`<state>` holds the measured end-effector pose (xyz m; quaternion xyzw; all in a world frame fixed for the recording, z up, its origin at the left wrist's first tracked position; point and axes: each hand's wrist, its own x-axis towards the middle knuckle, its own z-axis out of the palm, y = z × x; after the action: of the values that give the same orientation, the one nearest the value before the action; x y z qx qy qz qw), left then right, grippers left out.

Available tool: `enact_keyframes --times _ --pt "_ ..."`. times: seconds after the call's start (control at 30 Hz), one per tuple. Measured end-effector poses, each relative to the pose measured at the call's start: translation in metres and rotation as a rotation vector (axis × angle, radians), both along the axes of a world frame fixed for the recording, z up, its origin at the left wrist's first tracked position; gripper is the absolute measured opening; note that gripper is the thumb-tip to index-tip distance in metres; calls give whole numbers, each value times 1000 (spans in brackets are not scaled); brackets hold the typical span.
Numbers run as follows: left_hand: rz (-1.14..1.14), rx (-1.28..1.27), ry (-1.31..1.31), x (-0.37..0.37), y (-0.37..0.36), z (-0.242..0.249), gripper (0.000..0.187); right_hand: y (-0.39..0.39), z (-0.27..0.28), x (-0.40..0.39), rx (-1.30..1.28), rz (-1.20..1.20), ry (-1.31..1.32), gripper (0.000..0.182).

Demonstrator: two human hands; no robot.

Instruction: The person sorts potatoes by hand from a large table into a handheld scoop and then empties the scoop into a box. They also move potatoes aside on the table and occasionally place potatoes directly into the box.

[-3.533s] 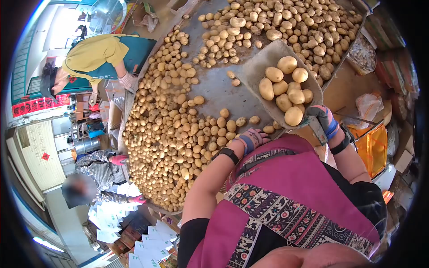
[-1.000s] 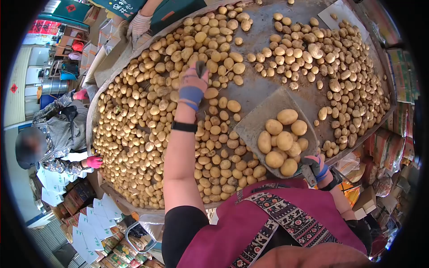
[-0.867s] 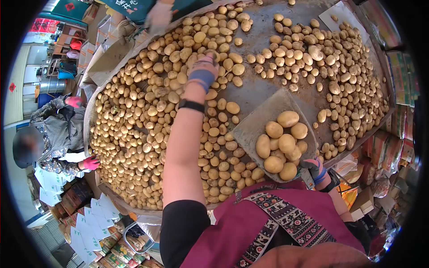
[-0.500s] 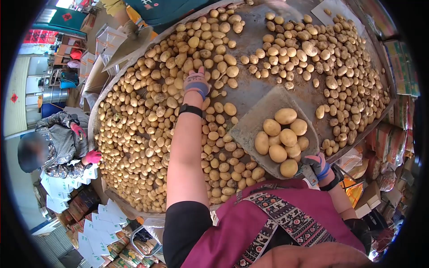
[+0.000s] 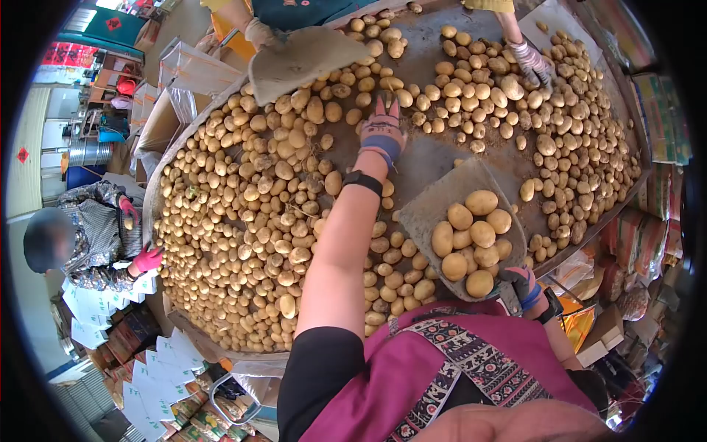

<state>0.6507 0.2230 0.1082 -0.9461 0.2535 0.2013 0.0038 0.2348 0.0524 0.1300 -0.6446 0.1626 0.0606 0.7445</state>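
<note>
My left hand point(image 5: 384, 134), in a pink and blue work glove, reaches out over the sorting table point(image 5: 431, 151) with its fingers spread. Its fingertips are right beside some loose potatoes point(image 5: 403, 97). My right hand point(image 5: 521, 286), gloved too, is wrapped round the handle of a grey scoop point(image 5: 423, 214) near my body. In the scoop lies a heap of several large, pale potatoes point(image 5: 482, 234). Smaller potatoes point(image 5: 258, 199) cover the table's left side, some with bits of root among them.
Across the table, a person's gloved hand point(image 5: 263, 34) holds another scoop point(image 5: 305, 62); their other gloved hand point(image 5: 532, 65) touches the far-right potato pile point(image 5: 567, 125). At left stands a person in pink gloves point(image 5: 147, 259). White cartons point(image 5: 166, 383) lie lower left.
My left hand has moved right and slightly away from me across the potatoes. My scoop has shifted slightly right. The far person's scoop and hands have come over the table.
</note>
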Motion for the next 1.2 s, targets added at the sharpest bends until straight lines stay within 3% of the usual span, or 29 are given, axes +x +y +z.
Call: enact_keyframes --times 0.07,0.17,0.2,0.3,0.37,0.43,0.5,0.53,0.6,0.63,0.7,0.8,0.87,0.9,0.97,1.0,1.1,1.17,1.2 --pt "3 -25 -33 -7 -5 -9 84 -4 3 0 -447 177 -204 12" --pt "-7 -65 -36 -19 7 -3 84 -5 -5 -1 -510 193 -272 12" --pt "-103 -34 -17 -27 15 -2 81 -5 -7 -4 -506 199 -273 12" --pt "-182 -156 10 -43 49 1 67 -6 -10 -12 -516 182 -74 12" --pt "-23 -350 139 -31 82 18 58 -6 -12 -16 -486 173 -31 13" --pt "250 -647 -58 6 122 8 53 -6 -11 -17 -533 186 -60 14" --pt "350 -534 -490 41 160 1 48 -5 -10 -14 -579 214 -107 15" --pt "361 -535 -497 41 166 -5 48 -4 -8 -12 -531 217 -37 15" --pt "226 -111 -500 40 169 -14 47 -4 -10 -14 -493 230 31 14" --pt "264 42 -335 26 154 3 50 -6 -19 -15 -496 226 8 15" --pt "161 81 -201 2 146 -4 50 -5 -23 -13 -497 223 -12 15" --pt "119 -94 -64 -45 149 -13 54 5 -8 2 -562 266 -84 15" --pt "94 -148 164 -49 149 8 56 13 0 12 -121 110 88 15" --pt "94 -151 169 -44 155 5 56 12 -3 8 -124 109 93 15" --pt "197 -435 236 -24 163 -1 55 5 -15 -1 -499 278 -69 17" --pt "269 -427 11 -17 155 20 53 5 -15 0 -503 282 -67 17" --pt "233 -471 -116 39 139 15 54 4 -14 4 -534 303 -91 17" --pt "1 -291 -365 70 124 -12 59 1 -12 7 -562 306 -108 17" --pt "-2 -300 -369 73 116 -6 59 -1 -11 8 -576 305 -117 18"
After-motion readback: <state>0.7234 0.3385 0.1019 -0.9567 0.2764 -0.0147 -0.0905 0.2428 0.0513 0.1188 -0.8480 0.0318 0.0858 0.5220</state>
